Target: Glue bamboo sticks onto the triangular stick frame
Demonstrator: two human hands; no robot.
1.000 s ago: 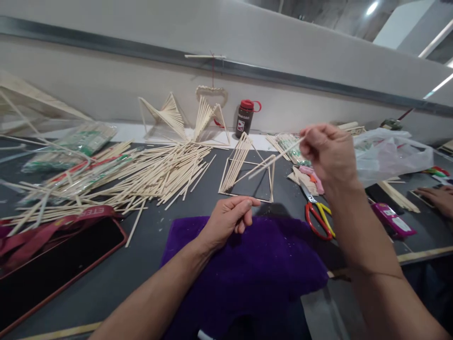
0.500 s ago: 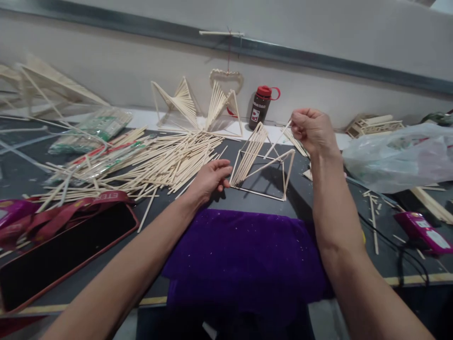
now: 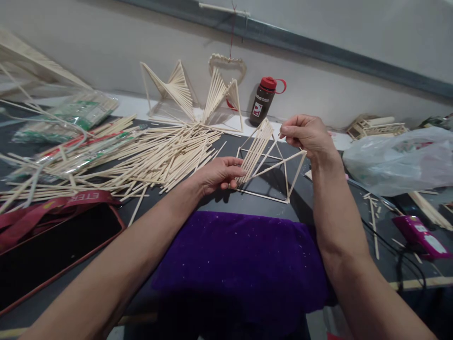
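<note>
A small frame of thin wooden sticks [image 3: 264, 196] stands on the dark table, with a fan of slanted sticks on its left side. My right hand [image 3: 306, 134] pinches the upper end of a single stick [image 3: 266, 156], whose lower end reaches down beside the fan. At the frame's lower left corner, my left hand [image 3: 222, 174] has its fingers curled round the base of the slanted sticks. A purple cloth [image 3: 244, 259] lies in front of the frame.
Loose sticks [image 3: 170, 160] are heaped at the left, near plastic packets [image 3: 74, 113] and a phone [image 3: 60, 250]. Behind stand a finished stick model [image 3: 180, 92] and a bottle [image 3: 262, 101]. A plastic bag [image 3: 399, 158] lies at the right.
My right hand has lowered and moved left, bringing its stick down to the fan. My left hand has moved right onto the frame's corner. The camera view has shifted slightly.
</note>
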